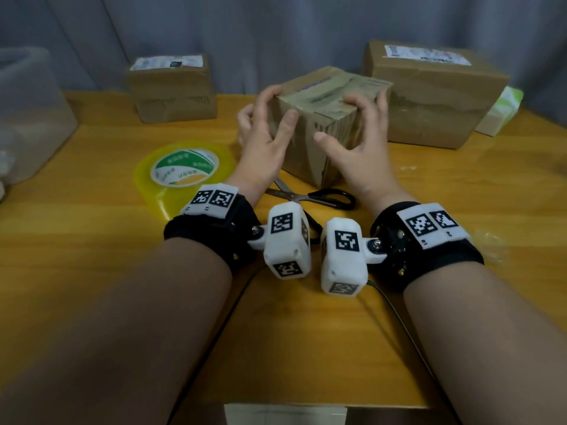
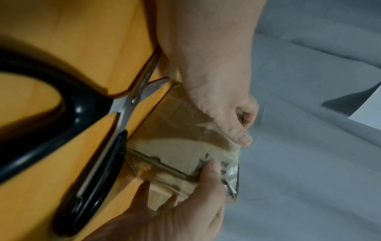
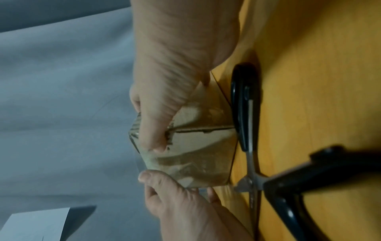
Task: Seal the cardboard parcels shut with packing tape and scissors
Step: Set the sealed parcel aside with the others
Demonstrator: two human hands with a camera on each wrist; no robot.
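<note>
A small cardboard parcel [image 1: 325,96] stands on the wooden table [image 1: 92,240], one corner turned toward me, with glossy clear tape across its top. My left hand [image 1: 277,107] grips its left side, fingers curled over the top corner and thumb on the near face. My right hand [image 1: 346,121] grips the right side the same way, thumb near the front corner. The wrist views show the parcel [image 2: 177,130] [image 3: 195,146] between both thumbs, a clear film edge showing past its top. Black-handled scissors [image 1: 325,197] lie partly open just in front of the parcel. A yellow tape roll [image 1: 184,170] lies flat at the left.
Two more labelled cardboard parcels stand at the back, one at the left [image 1: 173,90] and a larger one at the right [image 1: 429,96]. A green and white packet [image 1: 500,111] lies behind the larger one. A clear plastic bin [image 1: 30,111] stands far left. Another box [image 1: 285,414] shows at the near edge.
</note>
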